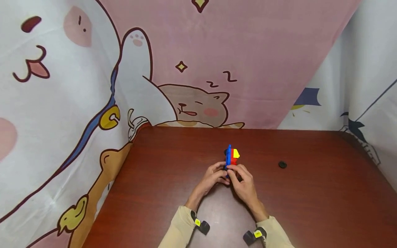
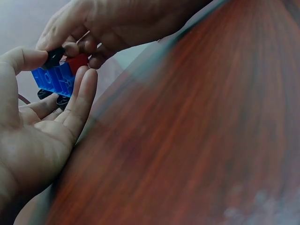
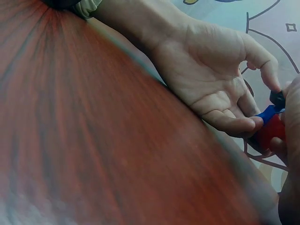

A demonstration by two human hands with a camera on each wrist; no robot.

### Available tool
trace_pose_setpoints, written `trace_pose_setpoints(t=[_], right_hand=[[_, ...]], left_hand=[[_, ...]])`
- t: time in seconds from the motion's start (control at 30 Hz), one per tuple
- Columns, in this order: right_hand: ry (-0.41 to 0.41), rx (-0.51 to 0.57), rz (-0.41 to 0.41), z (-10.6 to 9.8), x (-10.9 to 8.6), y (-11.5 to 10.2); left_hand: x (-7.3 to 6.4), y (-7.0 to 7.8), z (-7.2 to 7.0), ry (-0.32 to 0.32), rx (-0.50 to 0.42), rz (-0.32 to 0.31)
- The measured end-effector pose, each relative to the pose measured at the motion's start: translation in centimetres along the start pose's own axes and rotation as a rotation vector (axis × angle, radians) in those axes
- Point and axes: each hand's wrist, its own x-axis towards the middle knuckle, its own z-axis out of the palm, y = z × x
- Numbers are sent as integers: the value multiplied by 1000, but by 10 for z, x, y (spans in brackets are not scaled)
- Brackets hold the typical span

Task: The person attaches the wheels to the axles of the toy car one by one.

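Observation:
A small toy brick car [image 1: 228,156] is held up on its side between both hands, its blue base facing left and its red and yellow bricks facing right. My left hand [image 1: 212,177] grips the blue base, fingers below and thumb at a black wheel [image 2: 54,58] on its near end. My right hand [image 1: 245,184] pinches that same end from the other side; in the left wrist view its fingertips are at the wheel and the red brick [image 2: 77,63]. Two more black wheels [image 2: 62,101] show under the blue base. Fingers partly hide the car in every view.
A loose black wheel [image 1: 282,164] lies on the brown wooden table [image 1: 310,199], to the right of the hands. Behind the table and at its left hangs a printed cartoon cloth [image 1: 248,51]. Both wrists wear black camera straps.

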Motion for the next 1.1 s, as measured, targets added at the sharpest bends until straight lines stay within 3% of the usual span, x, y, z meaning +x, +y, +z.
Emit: trace_pose_setpoints(t=[0.07, 0.27, 0.33, 0.57, 0.83, 1.1], right_hand=[[9, 43, 52, 0, 1, 2], [94, 282, 336, 4, -2, 21], [120, 323, 387, 5, -2, 26], [99, 333, 421, 6, 9, 31], [124, 302, 430, 2, 12, 25], [312, 465, 622, 0, -4, 29]], left_hand=[[2, 2, 0, 1, 1, 4], [5, 7, 3, 14, -1, 11], [6, 8, 3, 15, 5, 14], [14, 11, 2, 40, 66, 48], [21, 11, 4, 7, 89, 42], [0, 2, 3, -82, 98, -12]])
